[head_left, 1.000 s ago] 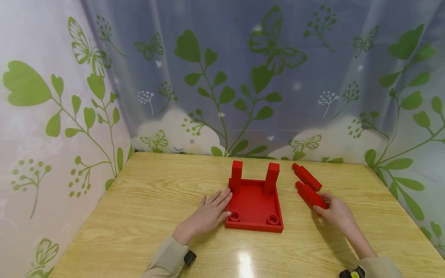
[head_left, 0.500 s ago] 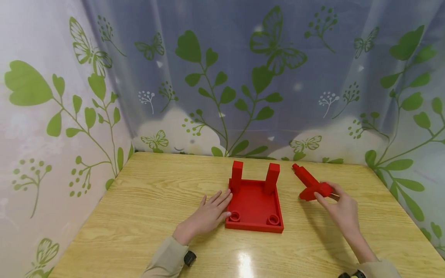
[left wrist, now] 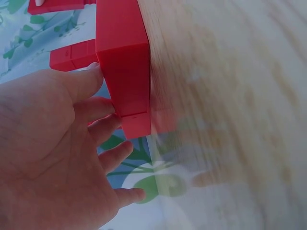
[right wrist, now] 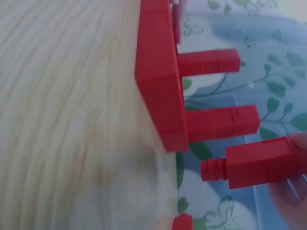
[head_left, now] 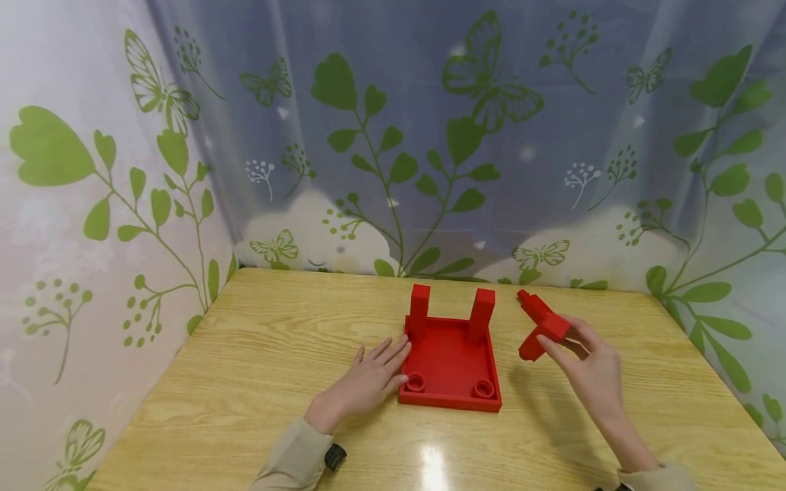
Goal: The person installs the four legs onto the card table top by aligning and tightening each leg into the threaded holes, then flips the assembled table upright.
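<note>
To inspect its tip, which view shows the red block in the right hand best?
Right wrist view: the red block appears large, its ridged tip uncovered. Head shows it smaller; left wrist, cut by the top edge.

From above the near side of the yellow wood-grained table (head_left: 202, 402), the head camera looked forward and down past the left hand (head_left: 364, 383) and right hand (head_left: 594, 375) to both far corners and the grey-blue, leaf-printed cloth curtain (head_left: 393, 170). The left wrist camera sat low, close to the left hand, tipped sideways, the table along its right; the right wrist camera, tipped oppositely, faced the far edge. All three shared the shallow red rectangular tray (head_left: 451, 402).
</note>
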Available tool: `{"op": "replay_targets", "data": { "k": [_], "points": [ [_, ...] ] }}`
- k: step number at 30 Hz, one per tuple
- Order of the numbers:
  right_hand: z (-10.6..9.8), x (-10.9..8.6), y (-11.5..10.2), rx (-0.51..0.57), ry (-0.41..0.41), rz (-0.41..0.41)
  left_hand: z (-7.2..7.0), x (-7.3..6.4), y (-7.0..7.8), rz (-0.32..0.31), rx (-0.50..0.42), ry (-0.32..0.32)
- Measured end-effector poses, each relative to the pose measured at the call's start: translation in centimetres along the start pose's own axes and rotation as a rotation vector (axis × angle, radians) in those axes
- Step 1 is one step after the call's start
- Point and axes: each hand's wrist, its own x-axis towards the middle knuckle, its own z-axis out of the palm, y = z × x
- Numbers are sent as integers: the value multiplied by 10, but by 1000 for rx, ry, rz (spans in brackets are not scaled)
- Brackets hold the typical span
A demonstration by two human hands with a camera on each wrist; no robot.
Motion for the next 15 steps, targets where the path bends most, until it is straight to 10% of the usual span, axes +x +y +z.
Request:
{"op": "replay_targets", "data": {
  "k": [15],
  "points": [
    [48, -4, -46, 134, -135, -79, -3, -3, 3, 1, -11, 10]
  ]
}}
